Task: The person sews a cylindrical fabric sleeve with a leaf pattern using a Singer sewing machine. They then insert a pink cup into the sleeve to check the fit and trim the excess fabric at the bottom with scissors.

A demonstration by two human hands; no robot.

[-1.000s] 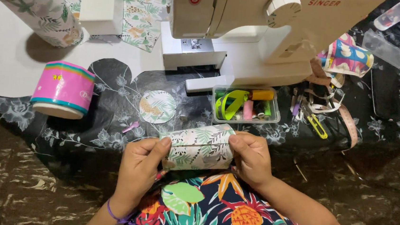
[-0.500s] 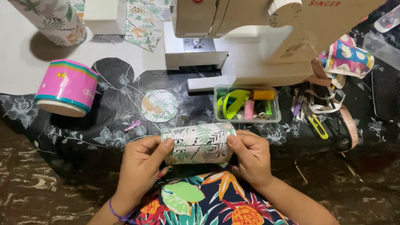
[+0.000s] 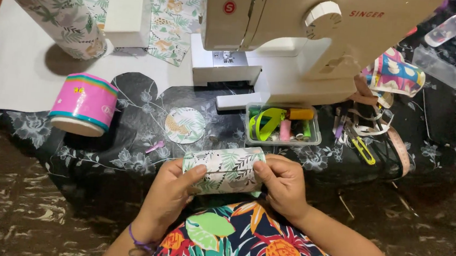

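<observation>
Little moved since before, fabric-covered tube (image 3: pixel 224 169) lying sideways, pinched between left hand (image 3: pixel 171 191) and right hand (image 3: pixel 283 184) grips.

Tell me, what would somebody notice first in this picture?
Probably the big white sewing machine at the top middle of the dark flowered table. Just below it, near the bottom, the left hand and right hand hold a leaf-print fabric-covered cylinder lying sideways. A bright pink striped round tin stands at the left.
</observation>
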